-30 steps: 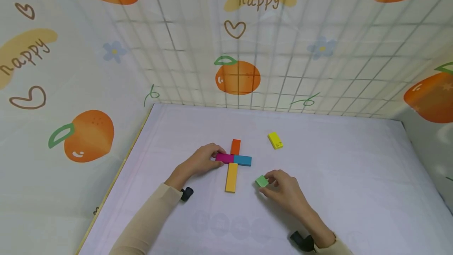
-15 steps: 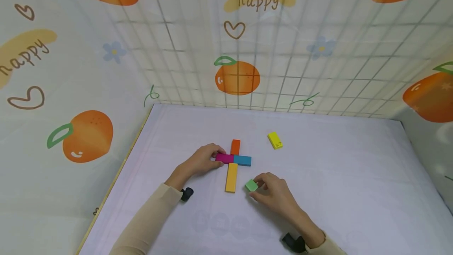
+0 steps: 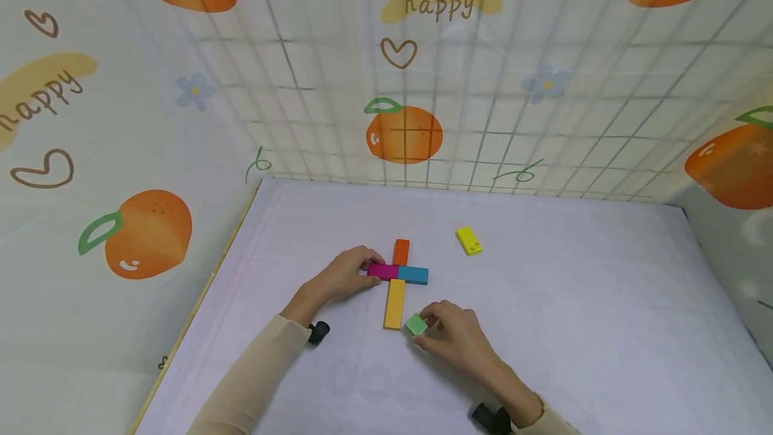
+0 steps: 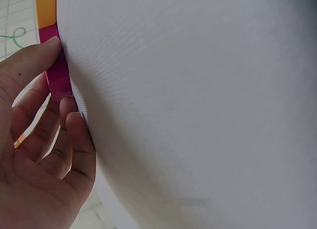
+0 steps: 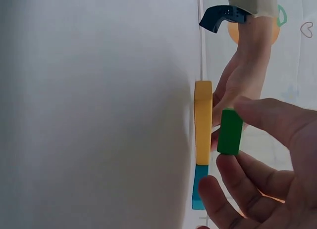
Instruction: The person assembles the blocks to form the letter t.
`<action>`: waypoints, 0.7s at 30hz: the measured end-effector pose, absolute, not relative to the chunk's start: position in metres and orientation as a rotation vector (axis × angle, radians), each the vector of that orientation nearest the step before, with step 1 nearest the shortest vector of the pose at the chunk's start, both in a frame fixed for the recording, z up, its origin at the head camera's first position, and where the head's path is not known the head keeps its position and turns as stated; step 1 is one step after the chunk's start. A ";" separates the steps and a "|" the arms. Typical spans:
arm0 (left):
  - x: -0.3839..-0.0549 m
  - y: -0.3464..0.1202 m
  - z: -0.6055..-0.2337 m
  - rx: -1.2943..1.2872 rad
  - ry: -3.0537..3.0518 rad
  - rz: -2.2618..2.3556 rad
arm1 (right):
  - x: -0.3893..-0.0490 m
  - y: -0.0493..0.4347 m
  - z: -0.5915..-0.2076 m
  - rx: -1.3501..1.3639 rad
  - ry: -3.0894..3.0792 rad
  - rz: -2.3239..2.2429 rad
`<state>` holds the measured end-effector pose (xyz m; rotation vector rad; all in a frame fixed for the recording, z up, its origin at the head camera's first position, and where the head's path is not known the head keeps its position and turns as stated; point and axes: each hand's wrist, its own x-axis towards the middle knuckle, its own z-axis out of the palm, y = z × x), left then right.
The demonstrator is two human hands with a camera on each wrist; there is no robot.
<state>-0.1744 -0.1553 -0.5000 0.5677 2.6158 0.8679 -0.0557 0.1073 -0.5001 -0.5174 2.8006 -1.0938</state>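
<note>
My left hand point(image 3: 345, 275) pinches the left end of a magenta block point(image 3: 383, 272), thumb on its near side and fingers on its far side, as the left wrist view also shows. That block lies end to end with a blue block point(image 3: 413, 275). An orange-red block point(image 3: 401, 252) meets them from behind, and a longer yellow-orange block point(image 3: 394, 305) runs from them toward the front. Between thumb and fingertips, my right hand point(image 3: 454, 334) holds a small green block point(image 5: 230, 131). It hovers just right of the yellow-orange block's near end, apart from it in the right wrist view.
A bright yellow block point(image 3: 468, 241) with a marking at one end lies by itself farther back on the white tabletop point(image 3: 574, 287). Patterned cloth point(image 3: 302, 86) hangs behind the table and at both sides. Each wrist wears a black camera.
My right hand has carried the green block leftward and slightly nearer, up beside the yellow-orange block. The left hand and the joined blocks have stayed in place.
</note>
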 end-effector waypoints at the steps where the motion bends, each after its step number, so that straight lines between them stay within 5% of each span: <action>1: -0.174 -0.155 -0.500 0.567 2.615 0.871 | -0.055 0.107 -0.501 -0.524 2.799 -1.093; 21: -0.175 -0.155 -0.500 0.559 2.616 0.856 | -0.050 0.092 -0.501 -0.586 2.702 -0.988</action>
